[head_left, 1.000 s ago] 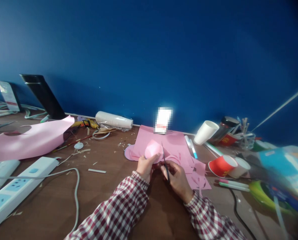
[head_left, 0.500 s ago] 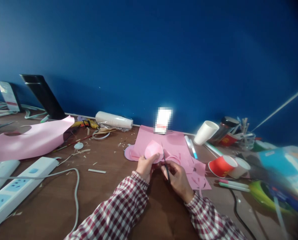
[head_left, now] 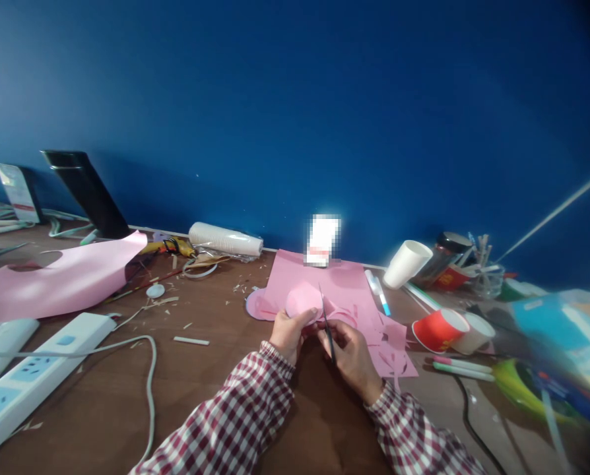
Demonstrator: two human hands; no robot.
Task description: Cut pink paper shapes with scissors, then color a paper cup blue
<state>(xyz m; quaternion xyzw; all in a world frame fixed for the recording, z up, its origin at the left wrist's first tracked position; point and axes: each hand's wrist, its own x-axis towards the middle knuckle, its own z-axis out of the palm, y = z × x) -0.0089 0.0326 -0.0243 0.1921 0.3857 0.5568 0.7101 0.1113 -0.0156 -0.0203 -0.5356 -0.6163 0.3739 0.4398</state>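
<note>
My left hand (head_left: pixel 290 331) is closed on a rounded pink paper piece (head_left: pixel 303 298), its thumb lying along the paper's lower edge. In my right hand (head_left: pixel 353 356) is a pair of scissors (head_left: pixel 325 323), with the blades pointing up and away beside the right edge of that piece. The fingertips of both hands come close together below the paper, and part of the scissors' handles is hidden by my fingers. Behind the hands lies a pink paper sheet (head_left: pixel 347 274), with pink offcuts (head_left: pixel 388 340) spread over its right side.
A pixelated white card or screen (head_left: pixel 323 239) leans on the blue wall. To the right are a white paper cup (head_left: pixel 408 264), a red cup (head_left: pixel 438 330) and markers (head_left: pixel 463 369). Leftward lie stacked cups (head_left: pixel 226 239), curled pink paper (head_left: pixel 72 274) and a power strip (head_left: pixel 40 369).
Between the two frames the hands stay almost in place. The pink piece tilts slightly and drops a little in the left hand; the scissors shift only slightly.
</note>
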